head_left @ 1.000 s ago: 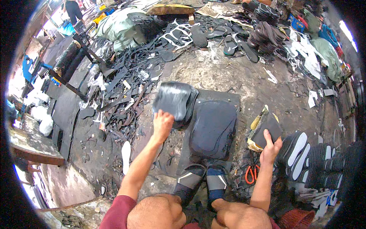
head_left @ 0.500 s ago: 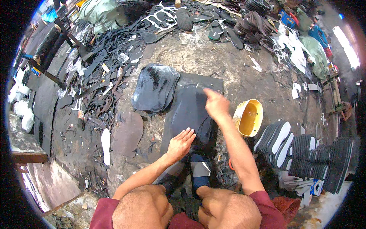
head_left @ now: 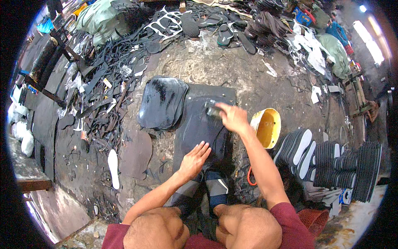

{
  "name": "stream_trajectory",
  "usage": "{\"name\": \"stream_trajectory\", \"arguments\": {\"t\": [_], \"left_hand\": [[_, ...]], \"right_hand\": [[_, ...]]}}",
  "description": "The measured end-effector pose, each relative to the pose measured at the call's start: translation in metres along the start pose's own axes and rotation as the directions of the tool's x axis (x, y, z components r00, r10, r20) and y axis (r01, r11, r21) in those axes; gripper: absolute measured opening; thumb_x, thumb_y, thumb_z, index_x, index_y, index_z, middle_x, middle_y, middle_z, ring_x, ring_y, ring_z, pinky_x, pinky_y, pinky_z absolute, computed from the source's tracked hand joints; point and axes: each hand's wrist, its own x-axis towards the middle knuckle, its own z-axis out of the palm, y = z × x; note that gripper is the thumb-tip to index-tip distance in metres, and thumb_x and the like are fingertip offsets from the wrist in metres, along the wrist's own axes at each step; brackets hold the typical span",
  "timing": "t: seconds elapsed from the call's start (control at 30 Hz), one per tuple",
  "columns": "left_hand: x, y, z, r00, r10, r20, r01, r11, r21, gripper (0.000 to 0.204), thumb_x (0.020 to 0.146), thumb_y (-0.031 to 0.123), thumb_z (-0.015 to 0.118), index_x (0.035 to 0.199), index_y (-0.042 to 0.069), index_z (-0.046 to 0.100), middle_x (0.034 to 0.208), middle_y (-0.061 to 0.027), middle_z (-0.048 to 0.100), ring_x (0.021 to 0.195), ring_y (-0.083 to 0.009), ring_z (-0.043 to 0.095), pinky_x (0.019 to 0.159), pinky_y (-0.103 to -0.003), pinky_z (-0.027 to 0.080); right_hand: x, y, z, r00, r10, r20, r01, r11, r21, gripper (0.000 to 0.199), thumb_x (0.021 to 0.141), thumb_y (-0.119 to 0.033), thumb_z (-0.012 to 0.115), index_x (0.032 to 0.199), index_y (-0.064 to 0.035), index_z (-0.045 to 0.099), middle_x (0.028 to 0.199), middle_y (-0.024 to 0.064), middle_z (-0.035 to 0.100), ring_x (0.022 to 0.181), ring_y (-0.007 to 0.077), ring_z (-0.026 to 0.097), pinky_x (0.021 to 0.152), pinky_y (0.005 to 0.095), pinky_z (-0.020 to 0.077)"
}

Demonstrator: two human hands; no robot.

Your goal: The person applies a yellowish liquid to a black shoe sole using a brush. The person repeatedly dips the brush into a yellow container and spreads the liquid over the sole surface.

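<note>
A black sheet [head_left: 203, 126] with a wet sheen lies before me on a larger dark board [head_left: 222, 92]. Flat on its near left part rests my left hand [head_left: 195, 159], fingers stretched out. My right hand [head_left: 233, 118] grips a small brush [head_left: 212, 108] against the far part of the sheet; the brush head is smeared by motion. To the right of that hand stands a yellow tub [head_left: 266, 128] with yellowish liquid or residue inside. A stack of black rounded sheets [head_left: 162, 101], shiny on top, lies left of the board.
Dark scraps [head_left: 112, 79] heap at the left. A white sole shape [head_left: 113, 169] and a brown sheet [head_left: 139, 155] lie nearer. Stacked soles [head_left: 338, 166] fill the right side, near a red basket [head_left: 314, 220]. Sandals [head_left: 226, 34] lie at the far side.
My right hand has swept the brush left and slightly nearer across the black sheet. The left hand stays flat on it. The whole view has shifted slightly.
</note>
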Motion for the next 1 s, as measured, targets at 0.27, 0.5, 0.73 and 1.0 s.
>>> {"name": "stream_trajectory", "arguments": {"t": [0.27,0.5,0.73,1.0], "left_hand": [[-0.013,-0.022,-0.014,0.971,-0.196,-0.14,0.115,0.89,-0.442,0.05,0.079,-0.002,0.066,0.129,0.001,0.065,0.139,-0.0207,0.063,0.137,-0.0365,0.055,0.115,-0.045,0.044],[-0.065,-0.07,-0.038,0.36,-0.815,-0.455,0.374,0.572,-0.73,0.024,0.097,0.002,0.065,0.118,0.005,0.076,0.106,-0.0064,0.076,0.094,-0.0128,0.07,0.085,-0.029,0.055],[-0.062,-0.058,-0.053,0.502,-0.652,-0.569,0.438,0.759,-0.482,0.028,0.091,-0.001,0.069,0.116,0.009,0.076,0.107,-0.0086,0.076,0.085,-0.0173,0.069,0.076,-0.03,0.056],[0.04,-0.033,-0.042,0.966,0.248,0.078,-0.256,0.958,0.127,0.05,0.071,0.025,0.084,0.117,0.013,0.069,0.106,-0.0035,0.069,0.113,-0.0268,0.054,0.095,-0.04,0.046]], "right_hand": [[-0.042,-0.021,0.03,0.932,-0.292,0.213,0.281,0.956,0.08,0.033,0.093,-0.024,0.064,0.124,-0.0294,0.069,0.109,0.0084,0.077,0.092,0.034,0.075,0.074,0.0493,0.0603],[-0.15,-0.042,0.07,0.86,-0.509,0.02,0.509,0.857,-0.087,0.043,0.086,-0.013,0.061,0.127,-0.0215,0.069,0.127,0.0109,0.07,0.112,0.0279,0.069,0.093,0.0408,0.0564],[-0.134,-0.057,-0.043,0.991,-0.127,-0.03,0.11,0.687,0.718,0.034,0.093,-0.015,0.07,0.127,-0.0182,0.069,0.121,0.0125,0.073,0.107,0.0308,0.071,0.092,0.0408,0.0552],[-0.108,0.024,-0.116,0.768,0.448,-0.458,0.199,0.512,0.836,0.034,0.096,-0.018,0.074,0.123,0.0006,0.066,0.116,0.0071,0.072,0.103,0.0171,0.065,0.097,0.0337,0.0483]]}}
